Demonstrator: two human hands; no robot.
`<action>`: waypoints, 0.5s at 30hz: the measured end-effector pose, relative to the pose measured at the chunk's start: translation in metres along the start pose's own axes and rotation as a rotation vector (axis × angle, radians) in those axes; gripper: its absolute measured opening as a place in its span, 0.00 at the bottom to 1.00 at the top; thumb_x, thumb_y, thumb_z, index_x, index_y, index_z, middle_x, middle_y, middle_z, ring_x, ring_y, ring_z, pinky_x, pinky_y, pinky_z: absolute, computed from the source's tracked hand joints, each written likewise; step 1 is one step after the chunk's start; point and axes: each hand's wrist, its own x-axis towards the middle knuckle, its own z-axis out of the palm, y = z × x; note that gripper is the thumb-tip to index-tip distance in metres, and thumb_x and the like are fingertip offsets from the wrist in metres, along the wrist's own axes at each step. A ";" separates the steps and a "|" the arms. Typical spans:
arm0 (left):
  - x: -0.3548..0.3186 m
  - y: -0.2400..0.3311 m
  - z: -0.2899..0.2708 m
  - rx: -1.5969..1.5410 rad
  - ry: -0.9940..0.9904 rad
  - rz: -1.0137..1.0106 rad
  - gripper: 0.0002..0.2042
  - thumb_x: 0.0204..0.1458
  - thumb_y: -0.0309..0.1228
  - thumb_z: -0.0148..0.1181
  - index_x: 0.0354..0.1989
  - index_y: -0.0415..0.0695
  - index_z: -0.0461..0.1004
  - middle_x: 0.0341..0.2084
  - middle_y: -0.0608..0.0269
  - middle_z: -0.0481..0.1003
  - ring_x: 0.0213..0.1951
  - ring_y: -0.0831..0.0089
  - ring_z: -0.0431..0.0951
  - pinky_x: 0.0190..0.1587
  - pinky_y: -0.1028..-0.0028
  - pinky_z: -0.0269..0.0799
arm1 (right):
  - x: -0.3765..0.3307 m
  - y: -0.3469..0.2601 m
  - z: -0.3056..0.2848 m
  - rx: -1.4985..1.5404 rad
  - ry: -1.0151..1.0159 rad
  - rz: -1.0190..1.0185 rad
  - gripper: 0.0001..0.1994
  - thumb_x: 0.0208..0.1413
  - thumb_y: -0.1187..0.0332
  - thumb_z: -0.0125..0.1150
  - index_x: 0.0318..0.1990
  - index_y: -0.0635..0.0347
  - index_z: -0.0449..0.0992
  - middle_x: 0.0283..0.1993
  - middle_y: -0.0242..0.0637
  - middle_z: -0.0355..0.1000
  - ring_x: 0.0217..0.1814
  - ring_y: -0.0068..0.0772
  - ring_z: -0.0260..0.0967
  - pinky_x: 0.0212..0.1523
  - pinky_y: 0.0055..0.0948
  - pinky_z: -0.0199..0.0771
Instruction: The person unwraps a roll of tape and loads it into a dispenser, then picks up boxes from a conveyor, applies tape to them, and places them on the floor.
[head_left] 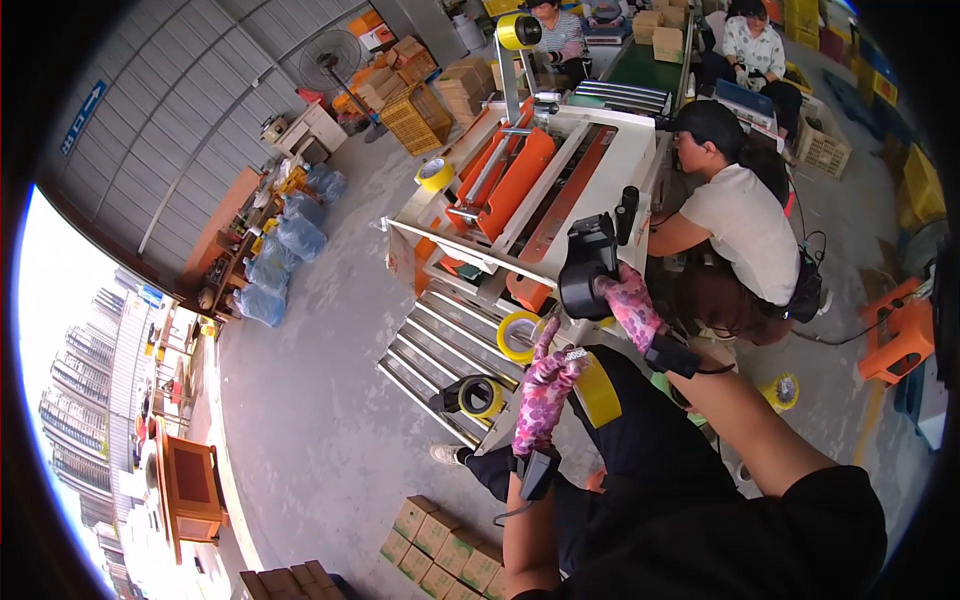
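My right hand, in a pink floral glove, is closed on a black tape dispenser beside the machine's front end. My left hand, in a matching glove, is against a wide roll of yellow tape over my thigh. One finger points up; the others look curled at the roll's side, their tips partly hidden. Beyond that hand, another yellow tape roll stands at the roller conveyor. A further roll with a dark core sits on the near side, next to a black part.
A carton-sealing machine with orange parts stands ahead. Close on the right, a co-worker sits beside it. An orange stool is at far right; stacked small cartons lie below left. Blue bags line the left wall.
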 end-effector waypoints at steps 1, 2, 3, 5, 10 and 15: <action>-0.010 -0.008 -0.006 -0.043 -0.021 0.001 0.07 0.54 0.24 0.60 0.41 0.39 0.77 0.59 0.60 0.63 0.47 0.71 0.74 0.53 0.70 0.67 | -0.025 -0.017 0.003 -0.201 0.002 -0.127 0.23 0.48 0.69 0.60 0.53 0.65 0.67 0.41 0.44 0.75 0.41 0.40 0.74 0.43 0.34 0.74; -0.019 -0.017 -0.011 0.022 -0.034 0.005 0.05 0.55 0.26 0.60 0.38 0.41 0.77 0.49 0.60 0.72 0.46 0.71 0.74 0.52 0.70 0.67 | -0.044 -0.026 0.003 -0.307 -0.015 -0.243 0.23 0.48 0.69 0.60 0.53 0.66 0.67 0.40 0.46 0.75 0.43 0.42 0.74 0.44 0.36 0.74; -0.022 -0.010 -0.001 0.017 -0.038 -0.005 0.05 0.55 0.26 0.60 0.38 0.41 0.77 0.49 0.60 0.72 0.46 0.71 0.74 0.52 0.70 0.67 | -0.061 -0.045 -0.003 -0.305 -0.070 -0.198 0.24 0.48 0.69 0.60 0.55 0.65 0.66 0.45 0.47 0.74 0.48 0.41 0.73 0.48 0.34 0.72; -0.032 0.007 0.018 -0.319 -0.110 -0.141 0.05 0.55 0.29 0.61 0.35 0.42 0.78 0.38 0.63 0.75 0.44 0.72 0.73 0.49 0.70 0.66 | -0.068 -0.033 -0.018 -0.191 -0.230 -0.321 0.30 0.50 0.75 0.53 0.63 0.67 0.56 0.52 0.44 0.70 0.50 0.36 0.71 0.54 0.31 0.69; -0.075 0.046 0.004 -0.312 0.029 -0.259 0.16 0.51 0.42 0.65 0.31 0.39 0.76 0.30 0.63 0.75 0.39 0.72 0.74 0.45 0.72 0.67 | -0.093 -0.070 -0.034 0.500 -0.938 0.198 0.25 0.55 0.63 0.57 0.60 0.62 0.63 0.38 0.31 0.71 0.39 0.19 0.67 0.45 0.23 0.67; -0.091 0.050 0.002 -0.264 0.116 -0.118 0.14 0.50 0.40 0.66 0.27 0.41 0.75 0.26 0.63 0.74 0.39 0.69 0.75 0.58 0.62 0.65 | -0.081 -0.089 -0.042 0.095 -1.075 0.248 0.19 0.53 0.60 0.59 0.50 0.60 0.72 0.37 0.28 0.71 0.36 0.18 0.66 0.38 0.21 0.66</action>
